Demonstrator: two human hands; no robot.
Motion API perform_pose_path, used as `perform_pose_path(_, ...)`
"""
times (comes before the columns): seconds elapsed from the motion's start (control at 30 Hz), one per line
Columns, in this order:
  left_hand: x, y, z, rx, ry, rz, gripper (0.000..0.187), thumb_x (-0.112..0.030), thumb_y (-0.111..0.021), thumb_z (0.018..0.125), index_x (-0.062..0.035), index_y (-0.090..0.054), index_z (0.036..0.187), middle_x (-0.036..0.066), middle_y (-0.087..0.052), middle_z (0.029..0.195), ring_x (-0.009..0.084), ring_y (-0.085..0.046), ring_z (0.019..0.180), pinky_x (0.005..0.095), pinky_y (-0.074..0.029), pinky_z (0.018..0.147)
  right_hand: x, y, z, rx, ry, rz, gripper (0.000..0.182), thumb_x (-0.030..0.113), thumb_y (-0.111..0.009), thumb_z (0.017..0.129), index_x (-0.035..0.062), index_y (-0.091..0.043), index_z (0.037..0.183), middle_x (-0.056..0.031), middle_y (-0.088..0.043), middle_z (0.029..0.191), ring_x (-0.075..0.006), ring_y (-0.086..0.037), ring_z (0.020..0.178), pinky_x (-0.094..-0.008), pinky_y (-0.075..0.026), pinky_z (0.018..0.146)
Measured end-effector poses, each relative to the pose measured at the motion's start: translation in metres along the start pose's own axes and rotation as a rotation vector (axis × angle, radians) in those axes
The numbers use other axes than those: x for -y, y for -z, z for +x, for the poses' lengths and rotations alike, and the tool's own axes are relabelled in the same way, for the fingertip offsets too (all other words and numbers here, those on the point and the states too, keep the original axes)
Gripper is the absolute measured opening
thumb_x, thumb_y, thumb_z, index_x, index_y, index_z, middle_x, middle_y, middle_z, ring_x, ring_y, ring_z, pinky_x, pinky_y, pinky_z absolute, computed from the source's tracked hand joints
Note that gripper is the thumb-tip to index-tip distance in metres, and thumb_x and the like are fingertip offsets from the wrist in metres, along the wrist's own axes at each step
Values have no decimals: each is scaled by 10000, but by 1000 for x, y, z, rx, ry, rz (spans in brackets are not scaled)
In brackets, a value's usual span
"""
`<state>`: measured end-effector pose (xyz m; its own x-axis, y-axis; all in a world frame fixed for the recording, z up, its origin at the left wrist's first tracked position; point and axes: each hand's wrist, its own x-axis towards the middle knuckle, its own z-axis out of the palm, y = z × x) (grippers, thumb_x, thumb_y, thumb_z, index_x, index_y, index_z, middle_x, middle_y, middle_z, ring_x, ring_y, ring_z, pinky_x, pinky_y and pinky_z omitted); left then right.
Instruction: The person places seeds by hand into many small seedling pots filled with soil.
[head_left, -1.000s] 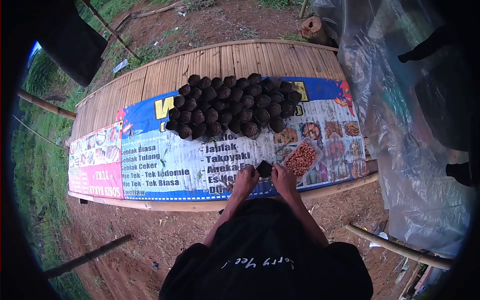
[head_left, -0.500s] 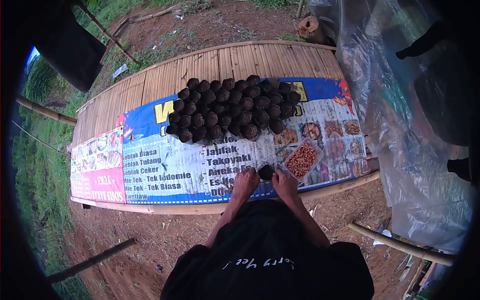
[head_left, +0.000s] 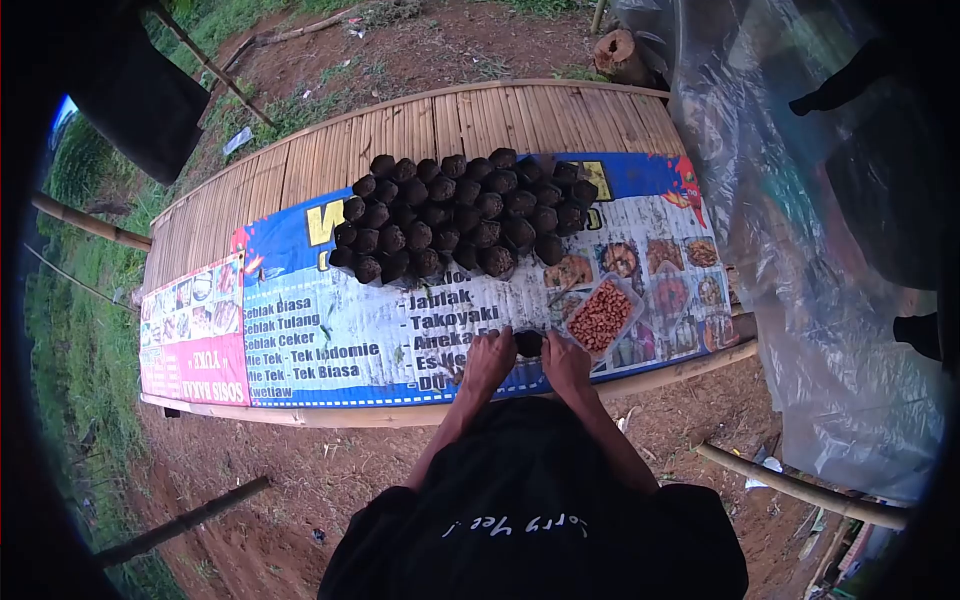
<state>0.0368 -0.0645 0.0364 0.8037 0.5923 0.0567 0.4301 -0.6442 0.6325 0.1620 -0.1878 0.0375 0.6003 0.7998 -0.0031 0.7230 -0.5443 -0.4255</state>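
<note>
A small black seedling bag (head_left: 529, 344) is held between my two hands near the front edge of the table. My left hand (head_left: 489, 360) pinches its left rim, and my right hand (head_left: 566, 362) grips the opposite side. Its mouth faces up, dark inside. Just right of my right hand sits a clear plastic tub (head_left: 638, 309) of reddish-brown peanuts (head_left: 601, 318). Beyond my hands, many black seedling bags filled with dark soil (head_left: 440, 238) stand packed close together.
A printed food banner (head_left: 290, 345) covers much of the bamboo-slat table (head_left: 450, 120). Clear plastic sheeting (head_left: 770, 270) hangs along the right side. Bamboo poles (head_left: 800, 485) and a cut log (head_left: 622, 58) surround the table on bare soil.
The bag's mouth has gone from a pointed diamond to a rounder shape between my fingers. Both hands have shifted only slightly; the packed bags and tub stay put.
</note>
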Motion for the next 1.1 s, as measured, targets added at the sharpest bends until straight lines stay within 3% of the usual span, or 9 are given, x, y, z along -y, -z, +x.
perform_pose_path(0.27,4,-3,7,-15,-21,78,113,-115,-569,849,-2,-570,853,226,-645,745,410,-639,671,511,-507,683,-1,-5,0,-48,32,24,189,236,-512,949,66,-574,893,-168,-654,717,-384,-655,643,-496,-506,568)
perform_pose_path(0.37,1,0,10,-12,-15,69,110,-108,-568,843,2,-570,831,227,-639,740,409,-635,672,516,-499,679,-6,-10,4,26,-15,-75,188,232,-513,948,65,-576,886,-161,-657,727,-377,-656,648,-493,-505,566)
perform_pose_path(0.73,3,1,8,-70,-12,25,115,-110,-570,840,4,-564,857,227,-633,762,417,-622,686,522,-489,668,4,-3,1,-47,-1,13,197,237,-521,945,69,-565,850,-166,-621,667,-378,-641,618,-488,-486,536)
perform_pose_path(1.1,8,-7,18,-5,-23,29,116,-103,-566,825,9,-567,853,217,-633,750,414,-614,675,519,-477,681,-13,-15,7,-88,36,48,190,220,-528,938,61,-580,847,-176,-629,673,-378,-637,614,-485,-494,550)
